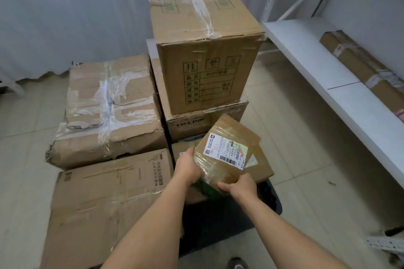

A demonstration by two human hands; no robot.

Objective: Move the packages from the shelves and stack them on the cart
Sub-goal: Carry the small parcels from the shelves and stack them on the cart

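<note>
Small taped brown parcel with a white label (pixel 227 155) held over the dark cart deck (pixel 229 214).
Left hand (pixel 187 167) and right hand (pixel 241 186) both grip its near edges, beside the tall cardboard box stack (pixel 207 50).

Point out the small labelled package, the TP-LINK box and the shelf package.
small labelled package (pixel 227 150): head view, on its white shipping label.
TP-LINK box (pixel 190 123): head view, on the printed front face.
shelf package (pixel 358 61): head view, on its top face.

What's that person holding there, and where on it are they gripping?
A small taped parcel with a shipping label. The left hand grips its left edge; the right hand grips its near bottom edge.
</note>
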